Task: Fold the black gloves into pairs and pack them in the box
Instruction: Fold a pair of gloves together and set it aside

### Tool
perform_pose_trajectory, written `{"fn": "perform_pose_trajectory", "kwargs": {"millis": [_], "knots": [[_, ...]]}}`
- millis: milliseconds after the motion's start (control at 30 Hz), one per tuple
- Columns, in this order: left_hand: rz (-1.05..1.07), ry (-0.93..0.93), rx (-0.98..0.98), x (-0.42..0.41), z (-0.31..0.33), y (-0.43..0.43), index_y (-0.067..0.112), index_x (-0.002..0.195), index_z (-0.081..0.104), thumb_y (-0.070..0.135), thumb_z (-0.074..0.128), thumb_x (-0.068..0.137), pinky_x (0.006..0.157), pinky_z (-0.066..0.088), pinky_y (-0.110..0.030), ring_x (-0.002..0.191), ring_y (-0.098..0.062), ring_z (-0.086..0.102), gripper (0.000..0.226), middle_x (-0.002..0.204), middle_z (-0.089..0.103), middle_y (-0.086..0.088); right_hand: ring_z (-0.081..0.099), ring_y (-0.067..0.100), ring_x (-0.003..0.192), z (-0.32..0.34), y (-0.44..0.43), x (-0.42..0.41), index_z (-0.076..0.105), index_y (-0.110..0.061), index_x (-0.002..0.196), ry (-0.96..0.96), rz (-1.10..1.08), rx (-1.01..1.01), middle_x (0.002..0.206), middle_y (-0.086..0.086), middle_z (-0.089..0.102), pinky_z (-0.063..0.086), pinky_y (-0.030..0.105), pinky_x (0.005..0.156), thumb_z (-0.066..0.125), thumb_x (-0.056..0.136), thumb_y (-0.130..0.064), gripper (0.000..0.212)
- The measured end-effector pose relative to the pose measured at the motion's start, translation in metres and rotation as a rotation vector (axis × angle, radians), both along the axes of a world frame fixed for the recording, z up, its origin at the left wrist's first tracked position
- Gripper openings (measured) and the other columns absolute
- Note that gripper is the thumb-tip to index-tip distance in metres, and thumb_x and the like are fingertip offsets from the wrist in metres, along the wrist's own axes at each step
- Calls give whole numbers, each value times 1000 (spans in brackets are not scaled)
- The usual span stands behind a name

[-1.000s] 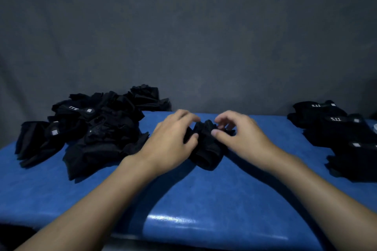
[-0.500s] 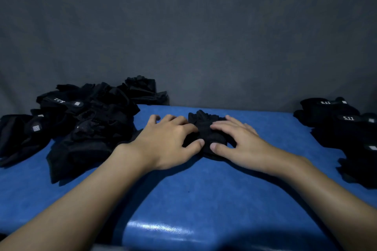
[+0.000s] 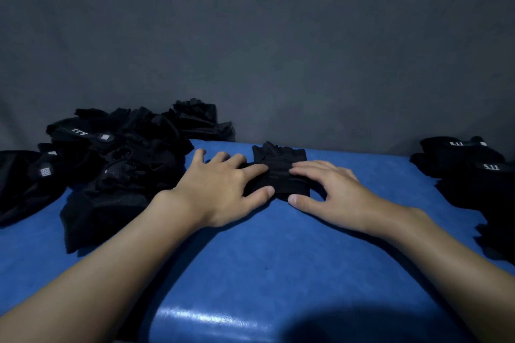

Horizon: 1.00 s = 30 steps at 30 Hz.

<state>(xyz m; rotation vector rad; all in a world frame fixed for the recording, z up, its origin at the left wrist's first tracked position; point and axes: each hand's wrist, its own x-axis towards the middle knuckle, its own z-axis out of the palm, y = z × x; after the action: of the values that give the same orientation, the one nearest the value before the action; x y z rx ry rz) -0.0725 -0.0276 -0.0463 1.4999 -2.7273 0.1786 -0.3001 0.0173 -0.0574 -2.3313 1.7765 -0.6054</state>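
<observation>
At your far left, the loose gloves (image 3: 111, 170) lie in an unsorted heap on the bench (image 3: 278, 259), spilling back against the grey backdrop (image 3: 278, 50). They seem to be your supply, set where the left hand can reach them.

Your left hand (image 3: 220, 189) lies flat, fingers straight, its fingertips pressing on the left part of the folded pair (image 3: 281, 172) and its thumb at the pair's near edge. It grasps nothing. The pair sits on the bench between your two hands, towards the back, with its finger ends pointing away from you.

Your right hand (image 3: 331, 192) mirrors the left, fingers extended, pressing the right part with the thumb by the near edge and nothing clasped. With both palms down, you appear to be flattening the fold so it holds its shape.

At the far right, the finished pairs (image 3: 473, 172) are stacked labels up, well apart from the heap, so folded and unfolded don't mix. The box is not in view, so I cannot tell where packing will happen.

For room, the blue surface in front of the pair is bare down to the bench's near edge, and there is an open strip between your right hand and the stack. The back edge runs close behind the pair, so slide it sideways or towards you, not away.
</observation>
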Motion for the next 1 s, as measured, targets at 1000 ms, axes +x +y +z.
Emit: {"fn": "perform_pose_trajectory", "kwargs": {"millis": [1000], "knots": [[118, 74, 64, 62, -4, -22, 40, 140, 42, 77, 4, 81, 110, 22, -55, 136, -23, 37, 79, 144, 45, 3, 49, 20, 126, 38, -139, 112, 44, -40, 142, 70, -39, 241, 138, 0, 52, 35, 45, 111, 47, 98, -26, 46]]}}
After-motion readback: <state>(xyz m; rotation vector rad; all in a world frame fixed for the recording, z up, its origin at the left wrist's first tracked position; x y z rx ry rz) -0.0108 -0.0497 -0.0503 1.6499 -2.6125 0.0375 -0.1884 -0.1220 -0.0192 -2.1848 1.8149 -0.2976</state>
